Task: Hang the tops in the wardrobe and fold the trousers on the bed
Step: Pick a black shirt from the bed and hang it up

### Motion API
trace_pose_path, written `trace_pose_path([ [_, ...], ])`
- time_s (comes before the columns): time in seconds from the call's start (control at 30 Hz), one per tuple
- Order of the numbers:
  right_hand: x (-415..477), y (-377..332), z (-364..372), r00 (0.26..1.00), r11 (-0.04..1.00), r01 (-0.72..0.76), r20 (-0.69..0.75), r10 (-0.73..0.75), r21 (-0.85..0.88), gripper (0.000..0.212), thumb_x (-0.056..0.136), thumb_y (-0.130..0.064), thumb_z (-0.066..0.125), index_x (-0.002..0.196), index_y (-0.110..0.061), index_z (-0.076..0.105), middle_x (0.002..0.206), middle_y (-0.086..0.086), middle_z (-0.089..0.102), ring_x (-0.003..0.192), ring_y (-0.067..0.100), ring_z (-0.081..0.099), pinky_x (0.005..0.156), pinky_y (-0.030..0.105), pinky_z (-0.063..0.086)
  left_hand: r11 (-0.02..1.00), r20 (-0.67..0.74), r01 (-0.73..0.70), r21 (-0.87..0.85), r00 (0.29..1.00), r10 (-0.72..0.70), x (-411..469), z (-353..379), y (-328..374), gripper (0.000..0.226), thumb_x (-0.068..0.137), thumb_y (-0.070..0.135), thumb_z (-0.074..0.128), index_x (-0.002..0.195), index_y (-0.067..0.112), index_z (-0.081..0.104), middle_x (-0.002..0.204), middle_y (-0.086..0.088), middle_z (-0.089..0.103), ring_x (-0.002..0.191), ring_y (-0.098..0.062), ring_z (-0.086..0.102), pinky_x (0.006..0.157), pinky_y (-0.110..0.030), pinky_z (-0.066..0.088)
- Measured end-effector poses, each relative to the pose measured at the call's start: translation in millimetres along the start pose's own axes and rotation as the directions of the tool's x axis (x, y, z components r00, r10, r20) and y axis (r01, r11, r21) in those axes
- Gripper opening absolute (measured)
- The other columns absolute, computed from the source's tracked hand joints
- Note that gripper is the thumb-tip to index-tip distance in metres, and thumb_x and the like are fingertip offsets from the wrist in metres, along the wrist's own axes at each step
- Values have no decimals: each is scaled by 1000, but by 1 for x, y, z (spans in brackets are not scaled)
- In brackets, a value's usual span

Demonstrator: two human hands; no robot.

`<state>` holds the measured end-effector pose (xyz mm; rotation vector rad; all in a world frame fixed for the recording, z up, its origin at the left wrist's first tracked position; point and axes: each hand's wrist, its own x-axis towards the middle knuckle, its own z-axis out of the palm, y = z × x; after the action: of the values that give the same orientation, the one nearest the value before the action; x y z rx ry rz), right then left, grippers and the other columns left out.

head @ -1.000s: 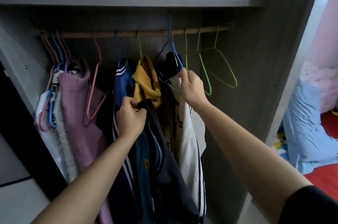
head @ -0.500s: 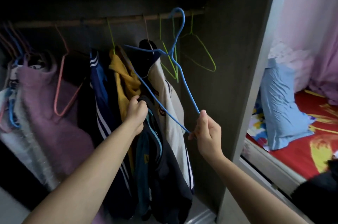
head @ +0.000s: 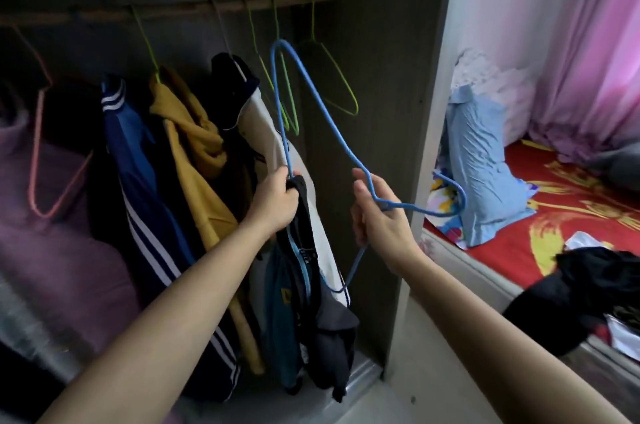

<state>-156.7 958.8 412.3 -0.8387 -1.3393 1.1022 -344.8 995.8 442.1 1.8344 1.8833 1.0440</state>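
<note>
A blue wire hanger (head: pixel 313 94) is off the rail, and my right hand (head: pixel 379 215) grips it near its hook in front of the wardrobe's right side. My left hand (head: pixel 275 198) clutches the collar of a dark top with teal trim (head: pixel 304 302), which hangs down from my fist, and touches one end of the hanger. Along the wooden rail (head: pixel 180 9) hang a white top (head: pixel 277 132), a mustard top (head: pixel 194 143) and a navy striped jacket (head: pixel 138 160).
Empty green hangers (head: pixel 332 77) hang at the rail's right end, a pink one (head: pixel 38 146) at the left by a purple garment (head: pixel 52 243). The wardrobe's side panel (head: pixel 429 112) borders a bed with a red sheet (head: pixel 571 212), a blue pillow (head: pixel 485 164) and dark clothes (head: pixel 581 292).
My right hand has pulled the blue hanger off the rail and swung it down to the right. The view has turned right toward the bed. My left hand kept hold of the dark top.
</note>
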Motion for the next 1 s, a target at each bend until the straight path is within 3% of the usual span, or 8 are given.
trace_pose_path([
  [0.07, -2, 4, -3, 999, 995, -7, -44, 2, -100, 22, 103, -32, 51, 108, -25, 71, 51, -13, 40, 47, 6, 37, 44, 22, 30, 998, -96, 16, 54, 995, -11, -6, 0, -13, 26, 87, 5, 57, 112, 10, 59, 115, -11, 60, 111, -30, 57, 90, -29, 41],
  [0.17, -11, 12, -9, 999, 969, -3, 47, 15, -246, 15, 98, -29, 62, 105, -22, 73, 61, -15, 60, 61, 1, 56, 62, 16, 43, 992, -129, 14, 127, 992, 3, -14, -1, -37, 18, 81, 3, 63, 95, 12, 56, 91, -4, 59, 96, -33, 59, 79, -34, 41],
  [0.3, -22, 18, -16, 991, 871, -46, 85, 100, -489, 31, 100, -50, 49, 108, -31, 73, 79, -16, 71, 78, 4, 66, 74, 28, 50, 969, -159, 106, 221, 985, -71, -26, -1, -61, 12, 82, 13, 66, 87, 15, 56, 95, -7, 63, 88, -33, 60, 71, -36, 46],
  [0.4, -31, 26, -24, 991, 786, -60, 55, 119, -615, 27, 101, -52, 43, 100, -45, 70, 95, 8, 74, 92, 27, 69, 85, 47, 56, 954, -169, 201, 223, 972, -165, -29, -1, -78, 11, 84, 17, 65, 88, 18, 55, 92, -6, 65, 82, -29, 60, 69, -37, 52],
  [0.57, -41, 15, -41, 988, 758, -73, 56, 142, -648, 28, 102, -44, 46, 90, -39, 71, 51, -3, 49, 48, 10, 47, 52, 32, 39, 943, -173, 321, 94, 938, -302, -31, 1, -93, 4, 89, 9, 55, 93, 9, 55, 93, -7, 61, 87, -30, 56, 79, -37, 48],
  [0.67, -42, 5, -51, 969, 744, -43, 154, 194, -666, 31, 102, -45, 47, 89, -36, 74, 62, 14, 56, 60, 31, 54, 60, 45, 45, 926, -169, 377, 32, 915, -367, -32, 0, -96, 3, 89, 12, 53, 90, 10, 55, 94, -10, 62, 92, -34, 59, 86, -42, 52],
  [0.73, -44, 5, -52, 953, 751, -49, 195, 233, -659, 32, 101, -44, 48, 88, -34, 75, 57, 8, 46, 55, 25, 46, 58, 40, 41, 929, -163, 366, 62, 922, -352, -35, 0, -98, 3, 89, 16, 55, 87, 13, 54, 91, -8, 64, 91, -35, 61, 85, -44, 53],
  [1.0, -52, 30, 1, 959, 746, -112, 125, 254, -656, 32, 105, -35, 45, 95, -26, 74, 41, -14, 45, 42, 3, 44, 48, 17, 34, 976, -95, 190, 109, 979, -180, -43, 10, -80, 14, 89, 9, 62, 83, 11, 48, 72, 4, 50, 64, -11, 47, 51, -20, 30],
])
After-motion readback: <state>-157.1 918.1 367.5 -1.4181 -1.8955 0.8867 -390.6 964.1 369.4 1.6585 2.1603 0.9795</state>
